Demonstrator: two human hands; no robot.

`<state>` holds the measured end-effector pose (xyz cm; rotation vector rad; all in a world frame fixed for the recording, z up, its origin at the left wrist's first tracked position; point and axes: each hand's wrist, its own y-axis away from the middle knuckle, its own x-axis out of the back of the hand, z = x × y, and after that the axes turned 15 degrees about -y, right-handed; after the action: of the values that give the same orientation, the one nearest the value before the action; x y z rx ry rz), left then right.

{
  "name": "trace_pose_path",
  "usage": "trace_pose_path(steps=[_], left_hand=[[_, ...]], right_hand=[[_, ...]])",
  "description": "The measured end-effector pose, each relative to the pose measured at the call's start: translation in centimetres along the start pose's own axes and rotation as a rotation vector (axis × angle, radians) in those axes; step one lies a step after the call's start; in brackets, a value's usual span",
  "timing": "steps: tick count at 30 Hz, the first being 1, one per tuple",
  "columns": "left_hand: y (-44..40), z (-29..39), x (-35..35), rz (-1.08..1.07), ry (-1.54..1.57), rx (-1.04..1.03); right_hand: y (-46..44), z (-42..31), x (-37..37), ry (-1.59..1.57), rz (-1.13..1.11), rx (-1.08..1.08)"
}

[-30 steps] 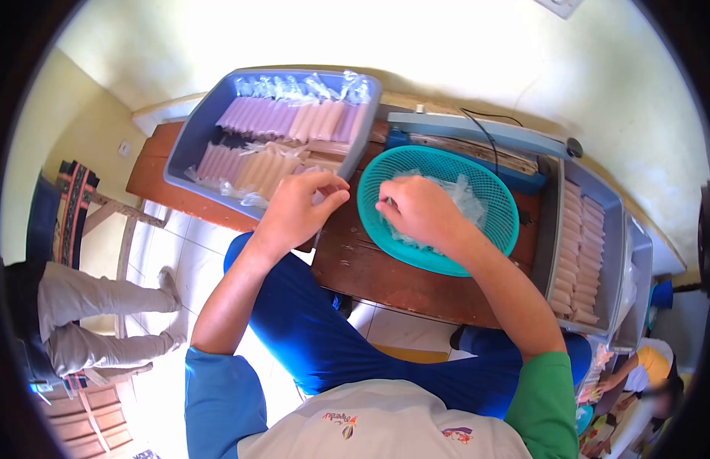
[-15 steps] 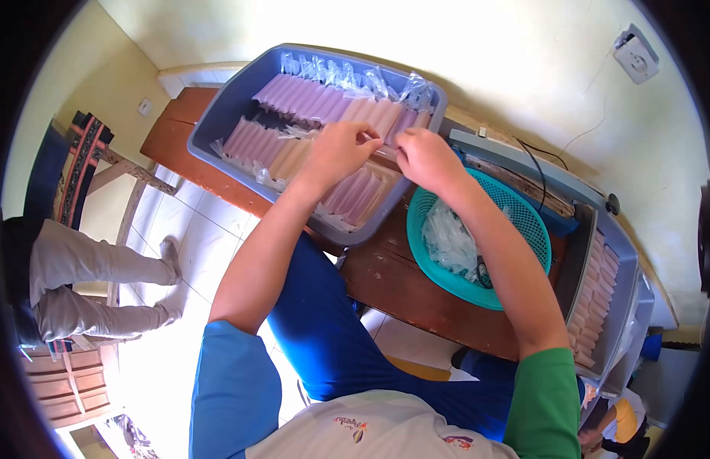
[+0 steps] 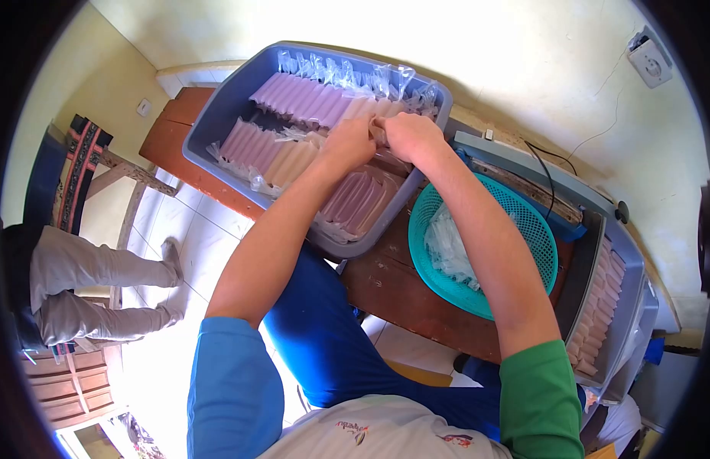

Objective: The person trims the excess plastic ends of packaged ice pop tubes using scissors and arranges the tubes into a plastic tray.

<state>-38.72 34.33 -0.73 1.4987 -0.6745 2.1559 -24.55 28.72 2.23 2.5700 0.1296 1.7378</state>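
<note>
Both of my hands are over a grey-blue tub (image 3: 204, 126) packed with rows of filled plastic tubes (image 3: 297, 99), lilac, peach and brownish, with twisted clear ends. My left hand (image 3: 352, 143) has its fingers curled in a pinch. Against it, my right hand (image 3: 413, 138) is closed too, fingertips meeting the left ones. A filled plastic tube (image 3: 379, 135) shows partly between the fingertips; the fingers hide most of it. Below the hands lie brownish tubes (image 3: 356, 197) in the tub's near right corner.
A turquoise basket (image 3: 485, 306) of clear plastic pieces (image 3: 449, 249) stands beside the tub on the brown wooden bench (image 3: 393, 279). Farther right, another grey tub (image 3: 626, 325) holds pinkish tubes (image 3: 599, 306). A person's legs (image 3: 102, 268) are at left; a cable (image 3: 550, 180) runs behind.
My hands have come together, with the right one shifting left and slightly up. The gap between the fingertips has closed. The view has shifted slightly.
</note>
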Motion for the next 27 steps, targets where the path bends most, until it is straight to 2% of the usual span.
trace_pose_path(steps=[4, 11, 13, 15, 17, 19, 20, 21, 22, 23, 25, 27], left_hand=[[0.2, -0.1, -0.6, 0.055, 0.045, -0.032], [-0.4, -1.5, -1.7, -0.074, 0.235, -0.034], [-0.3, -1.1, -1.2, -0.106, 0.296, -0.030], [0.0, -0.7, -0.5, -0.086, 0.147, -0.066], [0.1, -0.1, 0.7, -0.108, 0.147, -0.034], [0.1, 0.0, 1.0, -0.131, 0.148, -0.004], [-0.1, 0.2, 1.1, -0.116, 0.273, 0.062], [-0.1, 0.5, 1.3, -0.102, 0.398, 0.128], [-0.1, 0.8, 1.5, -0.101, 0.402, 0.119], [0.2, 1.1, 1.6, -0.126, 0.509, 0.139], [1.1, 2.4, 2.3, -0.157, 0.619, 0.149], [2.1, 4.1, 3.2, -0.158, 0.939, 0.213]], right_hand=[[-0.2, -0.4, -0.1, 0.008, 0.008, -0.023], [-0.1, -0.4, 0.0, -0.020, -0.057, -0.016], [-0.3, -0.1, -0.4, 0.044, 0.015, 0.009], [-0.4, 0.2, -0.7, 0.038, 0.044, 0.031], [-0.3, 0.4, -0.7, 0.035, 0.072, 0.056], [0.0, 0.4, -0.3, -0.116, 0.164, 0.086], [0.3, 0.3, -0.3, -0.113, 0.169, 0.082], [0.6, 0.2, -0.4, -0.230, 0.271, 0.147], [1.0, 0.4, -0.3, -0.344, 0.374, 0.211], [1.5, 0.7, -0.2, -0.338, 0.378, 0.206], [3.7, 0.4, 0.7, -0.572, 0.478, 0.306], [6.4, 0.2, 1.4, -0.577, 0.547, 0.376]])
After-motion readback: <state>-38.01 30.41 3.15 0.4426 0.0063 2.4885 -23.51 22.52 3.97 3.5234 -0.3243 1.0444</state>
